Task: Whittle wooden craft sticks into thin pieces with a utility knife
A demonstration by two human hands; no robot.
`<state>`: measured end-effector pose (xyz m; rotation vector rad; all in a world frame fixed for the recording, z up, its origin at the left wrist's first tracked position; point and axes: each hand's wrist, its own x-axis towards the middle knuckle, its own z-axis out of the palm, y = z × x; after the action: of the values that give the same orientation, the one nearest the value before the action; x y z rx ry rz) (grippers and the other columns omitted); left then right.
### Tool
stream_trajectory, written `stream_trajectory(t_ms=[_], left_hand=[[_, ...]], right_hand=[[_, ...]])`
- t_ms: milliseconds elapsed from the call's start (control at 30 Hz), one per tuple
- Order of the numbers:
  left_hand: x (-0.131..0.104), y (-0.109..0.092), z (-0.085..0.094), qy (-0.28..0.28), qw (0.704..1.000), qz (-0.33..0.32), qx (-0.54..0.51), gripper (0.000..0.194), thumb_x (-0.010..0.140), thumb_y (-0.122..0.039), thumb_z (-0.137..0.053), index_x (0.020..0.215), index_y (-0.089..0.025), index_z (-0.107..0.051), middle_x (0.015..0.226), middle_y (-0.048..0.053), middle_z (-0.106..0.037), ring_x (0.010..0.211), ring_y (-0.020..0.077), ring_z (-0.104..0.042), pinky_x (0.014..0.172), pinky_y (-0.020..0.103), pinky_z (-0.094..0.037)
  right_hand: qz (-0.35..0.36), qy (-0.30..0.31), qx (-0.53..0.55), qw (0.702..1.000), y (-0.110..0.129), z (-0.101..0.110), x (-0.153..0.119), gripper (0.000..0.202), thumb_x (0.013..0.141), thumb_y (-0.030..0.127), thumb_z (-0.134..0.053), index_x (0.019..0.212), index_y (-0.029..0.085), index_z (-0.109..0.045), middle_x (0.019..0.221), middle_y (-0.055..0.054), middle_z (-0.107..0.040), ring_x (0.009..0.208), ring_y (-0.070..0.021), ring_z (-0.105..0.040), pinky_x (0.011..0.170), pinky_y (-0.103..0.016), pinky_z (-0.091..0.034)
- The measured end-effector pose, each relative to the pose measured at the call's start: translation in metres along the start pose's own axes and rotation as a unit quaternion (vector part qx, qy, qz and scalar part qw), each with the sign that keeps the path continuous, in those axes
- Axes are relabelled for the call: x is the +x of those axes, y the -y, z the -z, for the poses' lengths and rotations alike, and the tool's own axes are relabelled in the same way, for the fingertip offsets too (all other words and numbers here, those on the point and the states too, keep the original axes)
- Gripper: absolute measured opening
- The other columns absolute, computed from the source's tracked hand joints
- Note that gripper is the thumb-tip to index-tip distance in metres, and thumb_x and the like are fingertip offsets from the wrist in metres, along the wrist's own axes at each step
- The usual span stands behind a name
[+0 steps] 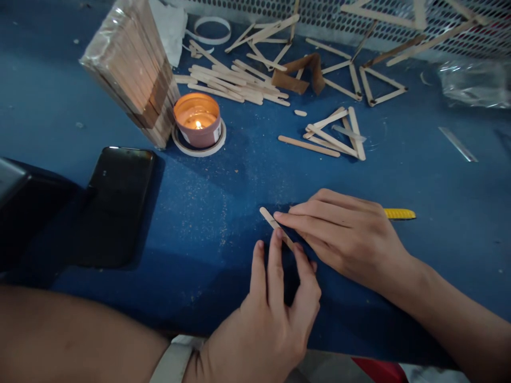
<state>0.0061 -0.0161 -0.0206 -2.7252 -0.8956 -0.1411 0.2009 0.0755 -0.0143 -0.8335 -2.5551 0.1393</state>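
A wooden craft stick (266,214) lies slanted on the blue table, with a thin dark mark across it near its upper end. My left hand (279,303) presses it down with the fingertips, and the thumb is mostly hidden. Coming in from the right, my right hand (347,234) is closed, its index fingertip right at the stick beside the dark mark. The ridged yellow handle of what looks like a utility knife (400,214) sticks out behind the right hand. The rest of that tool, blade included, is covered by the fingers.
A lit candle (197,121) in a cup stands beside a wrapped pack of sticks (130,69). A phone (120,207) lies at left. Behind are loose sticks (235,82), stick triangles (339,133), brown sandpaper-like strip (299,72), taller stick frame (415,48) and clear plastic (475,82).
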Motion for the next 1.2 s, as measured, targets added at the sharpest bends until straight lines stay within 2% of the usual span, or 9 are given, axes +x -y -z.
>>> stream_trajectory(t_ms=[167,233,333,433,567,800,967,1200], left_hand=[[-0.003,-0.001,-0.001,0.03,0.999,0.013,0.009,0.055,0.107,-0.038,-0.048,0.156,-0.012,-0.054,0.156,0.018,-0.052,0.136,0.0443,-0.063,0.112,0.06,-0.051],[-0.001,-0.007,-0.004,0.027,0.999,0.032,0.011,0.053,0.108,-0.04,-0.05,0.154,-0.014,-0.056,0.153,0.016,-0.053,0.139,0.0449,-0.061,0.117,0.061,-0.048],[0.002,-0.016,-0.01,-0.003,0.998,0.057,0.012,0.049,0.107,-0.034,-0.055,0.15,-0.012,-0.06,0.148,0.015,-0.058,0.137,0.0439,-0.063,0.12,0.059,-0.046],[0.003,-0.021,-0.013,-0.005,0.997,0.071,0.017,0.049,0.105,-0.03,-0.061,0.15,-0.01,-0.059,0.143,0.016,-0.063,0.138,0.0435,-0.063,0.122,0.058,-0.046],[0.002,-0.021,-0.013,-0.008,0.997,0.067,0.028,0.049,0.105,-0.028,-0.063,0.151,-0.011,-0.058,0.147,0.017,-0.061,0.137,0.0446,-0.063,0.121,0.058,-0.048],[0.003,-0.019,-0.011,-0.015,0.997,0.068,0.015,0.048,0.104,-0.03,-0.063,0.149,-0.012,-0.06,0.147,0.015,-0.062,0.136,0.0448,-0.064,0.119,0.058,-0.051],[0.004,-0.02,-0.011,-0.006,0.998,0.065,0.024,0.049,0.105,-0.031,-0.063,0.15,-0.013,-0.059,0.149,0.015,-0.061,0.136,0.043,-0.064,0.119,0.057,-0.051],[0.002,-0.016,-0.009,-0.001,0.998,0.045,0.036,0.048,0.105,-0.031,-0.06,0.149,-0.013,-0.06,0.151,0.015,-0.057,0.135,0.0431,-0.065,0.119,0.057,-0.051]], right_hand=[[0.005,0.002,-0.001,1.0,-0.002,0.0,-0.002,0.023,0.098,0.002,-0.066,0.119,0.01,-0.073,0.1,-0.008,-0.082,0.084,-0.0215,-0.074,0.068,-0.037,-0.062],[0.004,-0.002,0.011,1.0,-0.003,-0.001,-0.002,0.023,0.097,0.001,-0.067,0.117,0.009,-0.073,0.101,-0.009,-0.082,0.084,-0.0212,-0.075,0.07,-0.037,-0.063],[0.006,-0.004,0.014,1.0,-0.002,-0.003,-0.001,0.023,0.096,0.001,-0.068,0.117,0.008,-0.073,0.103,-0.01,-0.082,0.085,-0.0213,-0.075,0.072,-0.038,-0.064],[0.018,-0.015,0.0,1.0,0.001,-0.005,0.0,0.024,0.096,0.002,-0.068,0.12,0.008,-0.071,0.104,-0.01,-0.082,0.086,-0.022,-0.075,0.07,-0.039,-0.064],[0.018,-0.008,-0.004,1.0,0.002,-0.003,0.002,0.028,0.098,0.003,-0.066,0.125,0.008,-0.07,0.106,-0.01,-0.083,0.085,-0.0213,-0.074,0.069,-0.038,-0.064],[0.008,0.018,-0.023,1.0,-0.001,0.006,0.002,0.02,0.099,0.003,-0.064,0.114,0.011,-0.074,0.099,-0.007,-0.082,0.084,-0.0211,-0.074,0.07,-0.037,-0.063],[0.022,0.001,-0.017,1.0,0.0,0.0,0.001,0.021,0.097,0.003,-0.067,0.117,0.008,-0.072,0.101,-0.01,-0.082,0.085,-0.0222,-0.075,0.072,-0.04,-0.065],[0.024,-0.031,-0.02,0.999,0.003,-0.01,0.0,0.027,0.1,0.006,-0.065,0.126,0.012,-0.071,0.106,-0.008,-0.082,0.087,-0.0215,-0.075,0.071,-0.038,-0.064]])
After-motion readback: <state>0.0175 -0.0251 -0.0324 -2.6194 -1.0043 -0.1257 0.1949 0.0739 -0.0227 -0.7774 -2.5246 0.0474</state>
